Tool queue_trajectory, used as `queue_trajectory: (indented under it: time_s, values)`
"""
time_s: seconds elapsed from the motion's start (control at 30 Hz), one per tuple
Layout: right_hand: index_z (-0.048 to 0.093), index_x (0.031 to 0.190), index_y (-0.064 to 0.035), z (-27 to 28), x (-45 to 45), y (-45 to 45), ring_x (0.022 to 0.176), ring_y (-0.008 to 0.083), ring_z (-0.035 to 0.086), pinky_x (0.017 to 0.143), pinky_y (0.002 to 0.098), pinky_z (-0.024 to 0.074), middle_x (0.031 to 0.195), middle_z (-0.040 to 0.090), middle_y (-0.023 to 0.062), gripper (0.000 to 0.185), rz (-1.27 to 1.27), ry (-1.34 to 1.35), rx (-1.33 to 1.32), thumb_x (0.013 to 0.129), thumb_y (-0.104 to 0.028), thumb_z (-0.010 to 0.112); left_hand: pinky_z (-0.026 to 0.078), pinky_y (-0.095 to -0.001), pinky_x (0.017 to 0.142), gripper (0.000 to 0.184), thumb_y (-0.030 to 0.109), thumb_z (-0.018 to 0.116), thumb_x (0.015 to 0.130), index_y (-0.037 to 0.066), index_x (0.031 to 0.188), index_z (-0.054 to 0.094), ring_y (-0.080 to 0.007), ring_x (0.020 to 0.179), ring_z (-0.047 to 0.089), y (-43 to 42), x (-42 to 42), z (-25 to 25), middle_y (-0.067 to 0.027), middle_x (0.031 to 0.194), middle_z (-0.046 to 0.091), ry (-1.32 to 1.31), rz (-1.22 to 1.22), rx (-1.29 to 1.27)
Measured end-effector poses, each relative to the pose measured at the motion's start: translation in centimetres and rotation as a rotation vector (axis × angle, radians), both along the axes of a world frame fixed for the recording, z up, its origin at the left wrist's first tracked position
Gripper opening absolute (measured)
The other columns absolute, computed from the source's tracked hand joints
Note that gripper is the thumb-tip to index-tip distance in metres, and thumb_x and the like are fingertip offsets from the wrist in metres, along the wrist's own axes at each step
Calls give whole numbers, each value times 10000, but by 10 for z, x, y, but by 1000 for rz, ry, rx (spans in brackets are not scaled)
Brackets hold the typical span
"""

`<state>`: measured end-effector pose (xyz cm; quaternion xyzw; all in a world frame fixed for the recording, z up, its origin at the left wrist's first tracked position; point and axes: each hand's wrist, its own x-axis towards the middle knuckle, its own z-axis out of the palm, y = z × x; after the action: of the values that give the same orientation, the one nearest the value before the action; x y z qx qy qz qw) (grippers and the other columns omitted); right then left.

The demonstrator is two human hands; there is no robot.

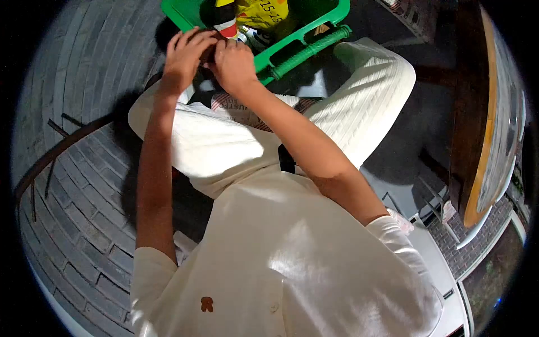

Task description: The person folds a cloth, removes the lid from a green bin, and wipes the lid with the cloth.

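Note:
My left hand (188,55) and my right hand (234,63) meet at the near left corner of a green plastic basket (263,63). The fingers of both hands are bent around a small dark brown thing (208,54) between them, mostly hidden, and I cannot make out its kind. Just beyond my right fingers, a pack with black, yellow, white and red bands (225,21) stands tilted in the basket. Beside it lies a yellow bag (264,14) printed with "15-15". Smaller white and dark items behind my right hand are partly covered.
The basket's ribbed green handle (311,51) is folded along its near side. Printed paper (241,109) lies between my legs. On the left is a grey brick surface (84,191) with a curved brown metal bar (67,143). A wood-edged table (485,123) stands at the right.

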<state>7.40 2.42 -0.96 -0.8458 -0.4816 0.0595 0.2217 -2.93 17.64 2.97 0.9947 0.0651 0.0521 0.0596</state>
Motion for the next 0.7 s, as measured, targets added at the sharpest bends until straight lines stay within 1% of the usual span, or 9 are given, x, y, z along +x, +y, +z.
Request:
queue_trajectory:
  time_s: [0.03, 0.17, 0.27, 0.4, 0.43, 0.47, 0.53, 0.57, 0.7]
  values:
    - [728, 1263, 22, 5, -3, 9, 1142, 318, 753, 963, 424, 613, 1170, 776, 172, 434, -29, 100, 15, 929, -237, 829, 296, -566, 1351, 603, -46, 666, 950, 186, 1507, 690, -307, 1600, 486, 10, 0, 2, 9, 1664, 616, -18, 10, 0]
    - [744, 1274, 12, 1, -7, 59, 1153, 336, 757, 954, 442, 633, 1192, 782, 190, 402, -63, 97, -48, 953, -222, 807, 307, -562, 1351, 627, -57, 650, 936, 191, 1510, 685, -345, 1592, 480, 34, 5, -6, -7, 1679, 605, -41, 90, -1]
    - [729, 1224, 11, 3, 12, 45, 1013, 369, 818, 933, 466, 647, 1111, 816, 179, 655, 162, 139, -33, 888, -525, 899, 338, -537, 1351, 657, -69, 689, 913, 68, 1555, 653, -356, 1608, 478, 9, -11, 1, -73, 1673, 606, -107, 49, 63]
    - [733, 1170, -13, 22, 24, -7, 990, 367, 829, 847, 505, 650, 1057, 837, 170, 444, 341, -19, -84, 934, -359, 883, 378, -514, 1334, 595, -34, 738, 933, 58, 1519, 693, -346, 1592, 508, -31, -20, 14, -87, 1655, 626, -32, 83, 76]
    - [730, 1164, -22, 24, 30, -17, 972, 385, 825, 819, 525, 647, 1001, 833, 187, 302, 373, -4, -32, 972, -236, 822, 395, -507, 1325, 540, -3, 761, 953, 55, 1488, 719, -340, 1584, 520, -39, -23, 15, -88, 1642, 641, -25, 78, 57]
    - [730, 1164, -22, 27, 37, -24, 972, 385, 825, 819, 525, 647, 1001, 833, 187, 302, 379, -7, -32, 972, -236, 822, 395, -507, 1325, 540, -3, 761, 953, 55, 1488, 719, -340, 1584, 520, -44, -26, 18, -88, 1642, 641, -27, 84, 58]
    - [802, 1152, -55, 40, 48, -40, 980, 393, 836, 873, 518, 657, 1039, 837, 186, 212, 378, 117, -70, 954, -113, 758, 436, -488, 1294, 444, 96, 815, 976, 41, 1413, 761, -335, 1555, 554, -53, -31, 22, -95, 1592, 683, 5, 73, -115]
    - [819, 1158, -82, 43, 54, -51, 959, 416, 824, 841, 517, 662, 990, 825, 211, 220, 367, 98, 25, 962, -80, 719, 477, -482, 1246, 399, 161, 851, 970, 43, 1347, 794, -336, 1478, 613, -58, -34, 24, -102, 1485, 739, -44, 71, -140]
    - [831, 1270, -144, 52, 81, -76, 966, 421, 795, 843, 525, 635, 1052, 827, 181, 288, 424, 120, 99, 1000, -125, 733, 496, -477, 1181, 339, 179, 820, 1017, 45, 1325, 772, -353, 1377, 663, -79, -21, 43, -132, 1401, 752, -85, 106, -263]
